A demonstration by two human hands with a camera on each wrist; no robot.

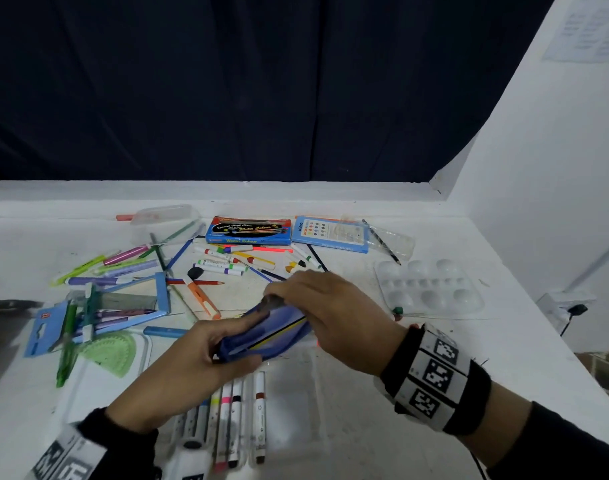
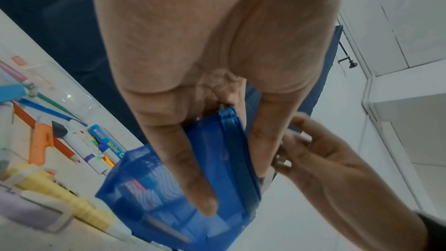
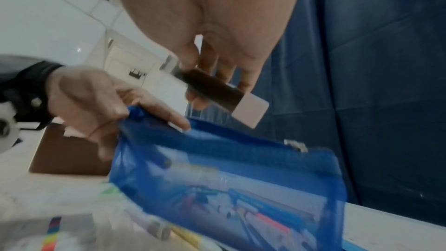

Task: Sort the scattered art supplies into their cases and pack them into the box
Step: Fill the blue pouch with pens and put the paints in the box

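In both hands, blue mesh pouch [image 1: 265, 336]

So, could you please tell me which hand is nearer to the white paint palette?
Right. The right hand is over the blue pouch, just left of the paint palette; the left hand grips the pouch's near end, farther from it.

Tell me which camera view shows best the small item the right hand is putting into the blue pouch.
The right wrist view: the eraser, dark-sleeved with a pale end, sits pinched in the right hand above the blue mesh pouch. The head view shows only a dark sliver under the fingers; the left wrist view hides it almost entirely.
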